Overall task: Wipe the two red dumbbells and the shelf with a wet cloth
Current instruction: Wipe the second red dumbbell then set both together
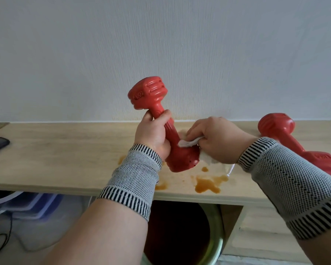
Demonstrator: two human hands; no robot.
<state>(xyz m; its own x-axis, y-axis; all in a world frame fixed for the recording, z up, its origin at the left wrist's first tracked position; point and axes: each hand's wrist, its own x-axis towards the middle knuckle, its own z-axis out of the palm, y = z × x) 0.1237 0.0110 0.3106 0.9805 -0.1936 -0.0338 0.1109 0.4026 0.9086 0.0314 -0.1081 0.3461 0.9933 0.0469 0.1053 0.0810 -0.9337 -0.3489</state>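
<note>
Both hands work one red dumbbell (172, 129): left (153, 132) grips, right (216, 138) wipes.

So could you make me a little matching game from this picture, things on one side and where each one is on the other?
Things:
1. dumbbell in the left hand
2. second dumbbell
3. white cloth
4. brown spill

Places:
A. lying on the shelf at the right
B. pooled near the shelf's front edge
C. held tilted above the shelf
D. pinched in the right hand against the held dumbbell

Pairs: 1-C, 2-A, 3-D, 4-B
</note>
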